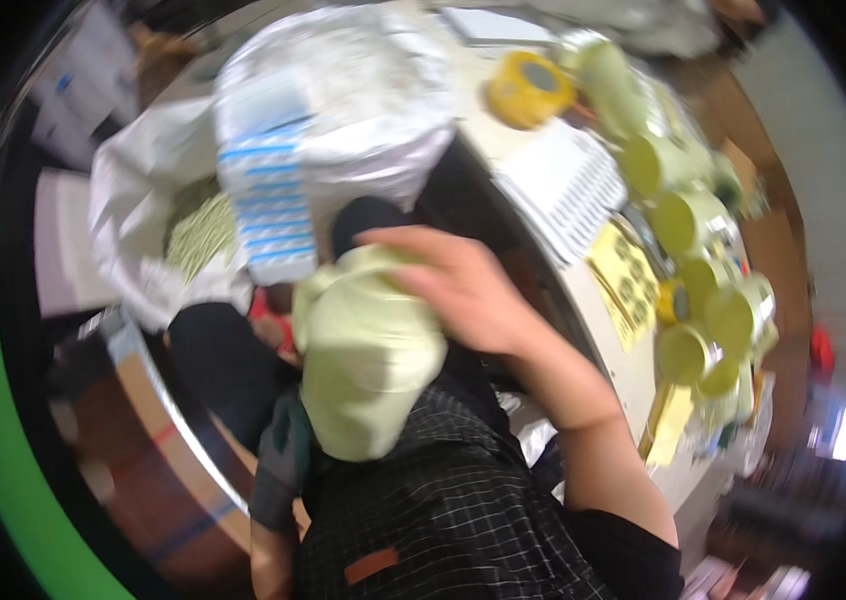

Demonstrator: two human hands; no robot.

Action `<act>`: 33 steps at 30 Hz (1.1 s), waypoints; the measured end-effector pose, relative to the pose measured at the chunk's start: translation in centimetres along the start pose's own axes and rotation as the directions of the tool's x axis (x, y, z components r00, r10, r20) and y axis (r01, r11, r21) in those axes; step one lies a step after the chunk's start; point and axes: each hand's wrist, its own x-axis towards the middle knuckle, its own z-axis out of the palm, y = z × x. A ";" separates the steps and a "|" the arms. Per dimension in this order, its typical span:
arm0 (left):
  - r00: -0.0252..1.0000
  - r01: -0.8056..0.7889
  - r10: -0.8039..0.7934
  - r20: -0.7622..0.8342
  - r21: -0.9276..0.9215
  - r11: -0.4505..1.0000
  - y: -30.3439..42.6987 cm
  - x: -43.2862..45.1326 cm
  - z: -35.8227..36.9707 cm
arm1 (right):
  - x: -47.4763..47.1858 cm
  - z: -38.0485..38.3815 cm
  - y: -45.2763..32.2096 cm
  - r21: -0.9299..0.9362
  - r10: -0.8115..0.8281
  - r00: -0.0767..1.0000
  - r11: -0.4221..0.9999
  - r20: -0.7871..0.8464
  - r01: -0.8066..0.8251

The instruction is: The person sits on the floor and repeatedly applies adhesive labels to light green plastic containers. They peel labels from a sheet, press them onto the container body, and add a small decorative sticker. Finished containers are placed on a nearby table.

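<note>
A glossy pale green container [370, 367], blurred by motion, is tilted in front of my checked apron. My right hand [453, 281] grips its upper end, with fingers and thumb around the rim area. At the container's lower left is my left hand [284, 442], in a dark grey glove; its fingers are mostly hidden, so its grip cannot be made out. Beyond the container hangs a long strip with white and blue bands [273, 202], against a white sack [408, 142].
Another white sack [115, 195] holds thin green pieces. On the worktable [618, 352] at right lie a yellow round item [530, 88], white label sheets [562, 184], a yellow sheet with dark green round stickers [624, 277] and several pale green containers [685, 225]. A cardboard box [175, 450] stands lower left.
</note>
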 end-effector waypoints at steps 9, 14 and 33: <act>0.722 -0.314 0.688 -0.074 0.851 0.422 7.2 1.7 6.3 | 2.5 4.1 7.4 -0.128 -0.126 0.935 0.988 -0.332 0.088; 0.767 -0.357 0.641 -0.045 0.799 0.484 10.0 2.4 3.2 | -10.1 -19.5 20.1 -0.640 -0.436 0.470 0.558 -0.768 -0.528; 0.288 -0.886 0.604 0.743 0.447 -0.127 18.0 27.8 35.1 | -3.1 -32.4 24.7 -0.162 0.274 0.425 0.646 -0.863 -0.746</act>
